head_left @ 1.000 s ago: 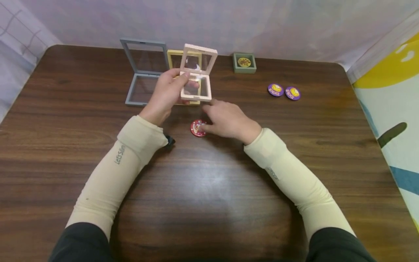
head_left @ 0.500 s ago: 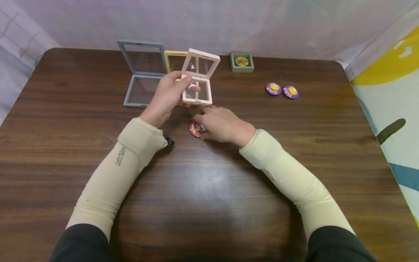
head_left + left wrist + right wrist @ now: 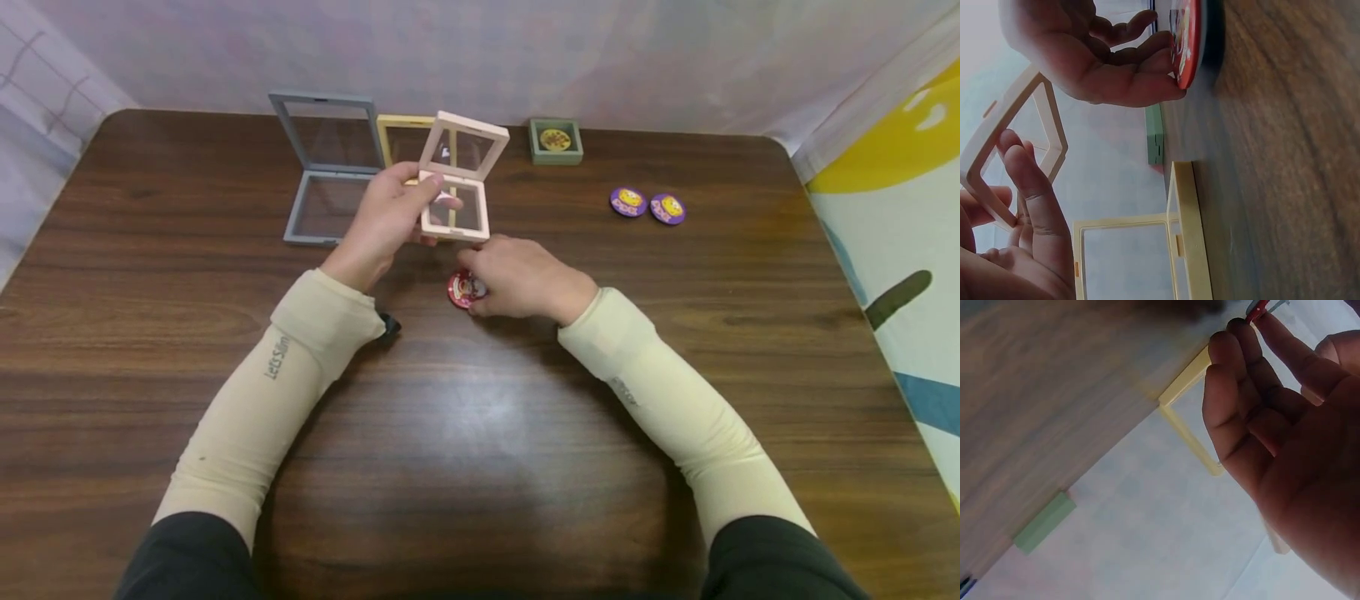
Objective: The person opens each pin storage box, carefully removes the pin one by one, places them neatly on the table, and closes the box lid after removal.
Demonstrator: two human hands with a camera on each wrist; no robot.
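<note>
My left hand [image 3: 386, 208] holds a small pale pink display frame [image 3: 485, 212] up above the table. The frame is hinged open, its two clear-film halves spread apart, and my thumb lies over the lower half. Just in front of it, my right hand [image 3: 525, 279] pinches a round red badge [image 3: 462, 290] by its edges, covering the badge's right side. In the left wrist view the badge [image 3: 1189, 44] is tilted up on edge close to the table, fingertips at its rim. Only a sliver of the red badge [image 3: 1256, 310] shows in the right wrist view.
Behind the pink frame stands an opened yellow frame [image 3: 405, 122], with a larger opened grey-blue frame [image 3: 295, 208] to its left. A green box [image 3: 556, 159] with a yellow disc sits at the back. Two purple badges [image 3: 627, 202] lie on the right of the brown table [image 3: 480, 433].
My right hand went from touching the badge with its fingers to pinching it by the edges, and the badge shifted slightly right. My left hand keeps the pink frame, moved slightly right.
</note>
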